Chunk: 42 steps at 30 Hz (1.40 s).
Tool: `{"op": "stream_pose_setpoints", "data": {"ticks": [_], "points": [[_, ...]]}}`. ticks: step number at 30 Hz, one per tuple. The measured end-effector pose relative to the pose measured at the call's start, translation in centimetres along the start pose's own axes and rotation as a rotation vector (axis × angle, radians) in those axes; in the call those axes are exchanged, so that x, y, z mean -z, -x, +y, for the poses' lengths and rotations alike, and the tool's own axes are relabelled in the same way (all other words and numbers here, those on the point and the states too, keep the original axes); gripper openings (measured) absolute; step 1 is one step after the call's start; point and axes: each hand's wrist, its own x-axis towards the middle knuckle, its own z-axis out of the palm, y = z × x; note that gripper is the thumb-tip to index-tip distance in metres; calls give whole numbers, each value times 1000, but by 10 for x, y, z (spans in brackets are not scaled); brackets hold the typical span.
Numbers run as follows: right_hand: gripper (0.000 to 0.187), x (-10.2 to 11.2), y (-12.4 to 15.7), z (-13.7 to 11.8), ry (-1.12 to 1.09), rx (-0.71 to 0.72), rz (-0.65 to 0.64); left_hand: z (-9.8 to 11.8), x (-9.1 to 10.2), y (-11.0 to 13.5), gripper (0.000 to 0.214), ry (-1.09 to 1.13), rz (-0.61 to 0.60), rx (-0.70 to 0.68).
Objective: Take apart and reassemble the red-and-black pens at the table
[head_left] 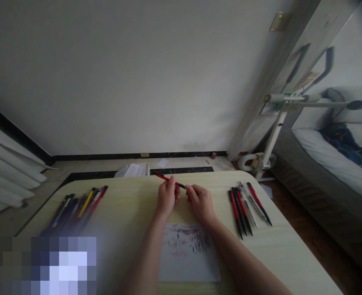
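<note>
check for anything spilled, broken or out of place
A pale sheet and a red can-like object on the floor near the wall look stray, perhaps dropped there. I see no spill on the table, and the red-and-black pen in the left hand and right hand shows no obvious damage.
</note>
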Motion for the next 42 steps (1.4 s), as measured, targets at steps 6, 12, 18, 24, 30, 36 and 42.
{"op": "stream_pose_setpoints", "data": {"ticks": [6, 12, 18, 24, 30, 36, 42], "points": [[39, 1, 0, -2, -5, 6, -6, -3, 0, -2, 46, 27, -1, -1], [39, 1, 1, -1, -19, -3, -3, -1, 0, -1, 46, 10, 4, 5], [37, 0, 0, -1, -32, -9, -11, 2, 0, 0, 46, 5, 7, 1], [37, 1, 0, 0, -23, -9, -2, 0, 0, -1, 47, -1, 3, 1], [33, 0, -1, -2, -65, -42, 5, 0, -1, -1, 46, 17, 27, -1], [35, -1, 0, -4, -101, -44, -5, 4, -2, 0, 47, 48, 47, 9], [39, -1, 1, -3, -128, -60, -24, 4, -2, 2, 45, 110, 39, 2]]}}
